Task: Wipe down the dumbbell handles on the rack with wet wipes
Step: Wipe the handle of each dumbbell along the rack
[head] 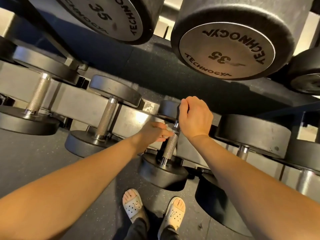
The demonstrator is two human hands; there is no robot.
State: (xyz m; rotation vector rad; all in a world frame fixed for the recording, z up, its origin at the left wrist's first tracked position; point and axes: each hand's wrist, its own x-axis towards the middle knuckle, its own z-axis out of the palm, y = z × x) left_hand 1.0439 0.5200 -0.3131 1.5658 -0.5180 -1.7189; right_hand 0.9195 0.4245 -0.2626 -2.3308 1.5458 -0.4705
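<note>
On the lower shelf of the rack, a black dumbbell with a knurled steel handle (170,147) lies pointing away from me, its near head (162,172) towards my feet. My left hand (154,133) reaches in from the left and presses a pale wet wipe (167,128), blurred and mostly hidden, against the upper part of that handle. My right hand (195,116) is curled over the rim of the dumbbell's far head (168,108). It covers the top end of the handle.
Two more dumbbells (105,118) (38,96) lie to the left and another (251,134) to the right. Large dumbbells marked 35 (225,49) overhang from the upper shelf. My feet in pale sandals (133,203) stand on speckled rubber floor (34,161).
</note>
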